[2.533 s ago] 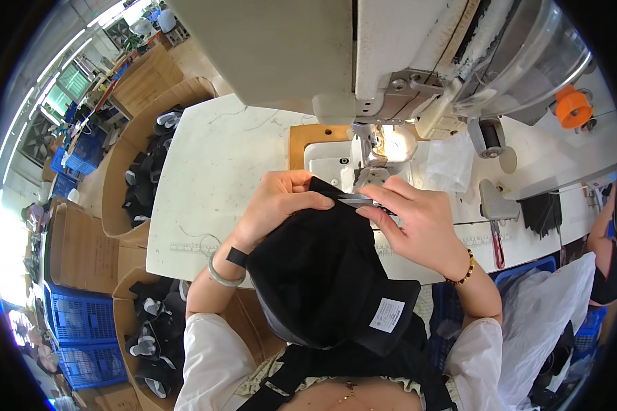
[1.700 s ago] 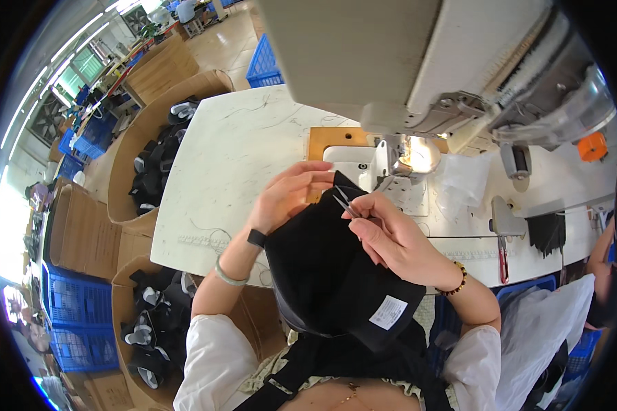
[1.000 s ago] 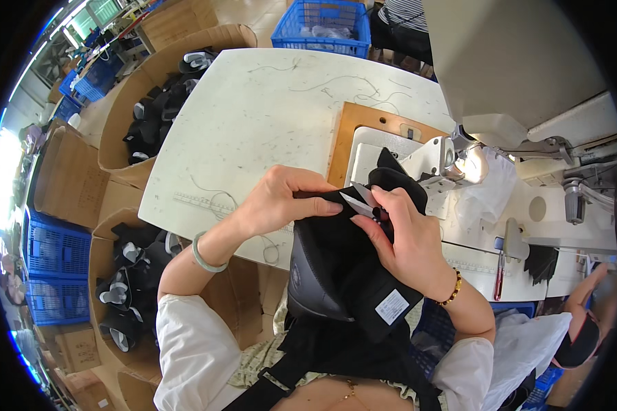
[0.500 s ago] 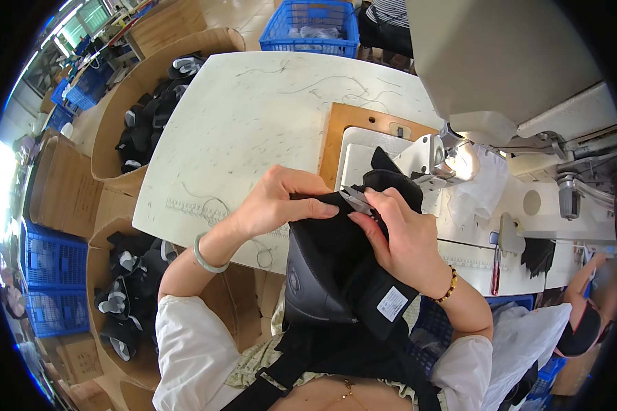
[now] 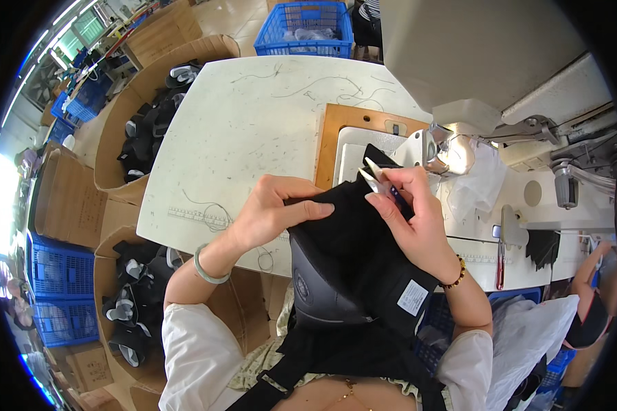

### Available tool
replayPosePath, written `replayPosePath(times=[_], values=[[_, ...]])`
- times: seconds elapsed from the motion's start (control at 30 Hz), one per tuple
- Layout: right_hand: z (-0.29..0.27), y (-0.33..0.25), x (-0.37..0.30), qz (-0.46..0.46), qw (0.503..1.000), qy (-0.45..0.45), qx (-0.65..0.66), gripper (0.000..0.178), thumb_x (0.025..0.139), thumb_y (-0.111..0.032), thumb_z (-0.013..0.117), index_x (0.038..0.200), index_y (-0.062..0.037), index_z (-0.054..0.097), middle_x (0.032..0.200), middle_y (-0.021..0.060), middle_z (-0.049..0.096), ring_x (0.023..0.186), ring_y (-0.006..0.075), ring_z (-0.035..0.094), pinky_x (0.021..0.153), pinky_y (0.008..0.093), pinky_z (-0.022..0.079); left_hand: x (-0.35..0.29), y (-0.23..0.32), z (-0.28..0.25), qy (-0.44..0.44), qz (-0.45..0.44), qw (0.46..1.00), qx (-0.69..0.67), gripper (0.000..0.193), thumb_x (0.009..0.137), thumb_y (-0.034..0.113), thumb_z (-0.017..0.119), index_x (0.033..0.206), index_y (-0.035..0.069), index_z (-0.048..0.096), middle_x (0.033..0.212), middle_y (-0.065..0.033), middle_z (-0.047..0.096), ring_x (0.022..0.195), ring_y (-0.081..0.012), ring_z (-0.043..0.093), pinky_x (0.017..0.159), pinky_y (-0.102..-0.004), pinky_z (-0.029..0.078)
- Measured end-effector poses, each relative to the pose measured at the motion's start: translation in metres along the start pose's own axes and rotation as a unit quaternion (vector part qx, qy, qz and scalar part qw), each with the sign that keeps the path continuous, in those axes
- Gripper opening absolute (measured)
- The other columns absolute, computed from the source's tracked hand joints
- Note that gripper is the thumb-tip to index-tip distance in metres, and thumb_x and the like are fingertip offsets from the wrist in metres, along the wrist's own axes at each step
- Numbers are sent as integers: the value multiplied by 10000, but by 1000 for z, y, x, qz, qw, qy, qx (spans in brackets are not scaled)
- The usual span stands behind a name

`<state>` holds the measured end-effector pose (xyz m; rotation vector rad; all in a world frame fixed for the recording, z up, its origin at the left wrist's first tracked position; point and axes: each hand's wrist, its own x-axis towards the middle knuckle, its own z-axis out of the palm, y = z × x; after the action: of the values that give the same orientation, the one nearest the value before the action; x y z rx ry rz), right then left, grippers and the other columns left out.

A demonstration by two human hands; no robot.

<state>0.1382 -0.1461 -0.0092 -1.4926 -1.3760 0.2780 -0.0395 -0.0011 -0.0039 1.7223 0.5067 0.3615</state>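
Across my lap and up to the table edge lies a black fabric piece (image 5: pixel 353 229) with a smooth, moulded dark-grey pad (image 5: pixel 325 291) and a white label (image 5: pixel 413 297). My left hand (image 5: pixel 277 209) pinches the fabric's upper left edge between thumb and fingers. Held in my right hand (image 5: pixel 418 216) is a pair of thread snips (image 5: pixel 372 177). Their two pale blades stand apart just above the fabric's upper edge and point up and to the left. Part of the snips is hidden by my fingers.
A sewing machine (image 5: pixel 473 116) with a lit needle area stands at the right of the white table (image 5: pixel 233 130). Loose threads lie on the tabletop. Cardboard boxes (image 5: pixel 106 147) of black pieces stand at left. A red-handled tool (image 5: pixel 500 266) lies at right; a person is beyond.
The snips have lifted off the fabric edge and their blades now show more fully. My right hand has moved slightly up and right; the left still pinches the fabric.
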Motion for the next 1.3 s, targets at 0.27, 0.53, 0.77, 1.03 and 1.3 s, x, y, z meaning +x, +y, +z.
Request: replayPosePath(times=[0.27, 0.53, 0.77, 1.03, 1.3], values=[[-5, -2, -4, 36, 998, -47, 11, 312, 852, -127, 680, 1085, -24, 499, 893, 51, 555, 754, 93, 535, 690, 237, 449, 3, 2, -2, 17, -53, 997, -48, 182, 790, 130, 664, 814, -47, 700, 698, -24, 648, 654, -54, 541, 573, -204, 396], [-1, -1, 4, -55, 994, -67, -70, 328, 826, -229, 693, 1051, -46, 540, 815, 74, 592, 627, 214, 600, 540, 302, 470, -1, 7, 5, 54, -69, 995, -38, 184, 796, 121, 668, 833, -57, 696, 694, -8, 638, 673, -38, 535, 579, -201, 419], [0, -7, 8, -122, 979, -91, -136, 241, 844, -180, 655, 986, -51, 510, 824, 62, 581, 638, 263, 601, 480, 343, 446, -8, 16, 13, 54, -7, 998, 18, 162, 804, 108, 694, 865, -43, 691, 689, 19, 614, 635, -26, 499, 531, -207, 390], [-3, -6, 4, -108, 982, -79, -131, 215, 859, -175, 640, 985, -68, 502, 808, 56, 576, 615, 262, 593, 479, 342, 442, -6, 17, 13, 39, 4, 998, 44, 164, 796, 106, 702, 848, -48, 683, 656, 10, 590, 621, -27, 481, 522, -214, 382], [-5, 6, 6, -31, 998, -42, 46, 275, 854, -138, 670, 1022, -40, 477, 858, 61, 584, 671, 134, 536, 633, 252, 452, -6, 17, 15, 48, -10, 999, 3, 169, 801, 100, 693, 863, -57, 691, 710, -12, 646, 654, -36, 538, 568, -200, 428]])
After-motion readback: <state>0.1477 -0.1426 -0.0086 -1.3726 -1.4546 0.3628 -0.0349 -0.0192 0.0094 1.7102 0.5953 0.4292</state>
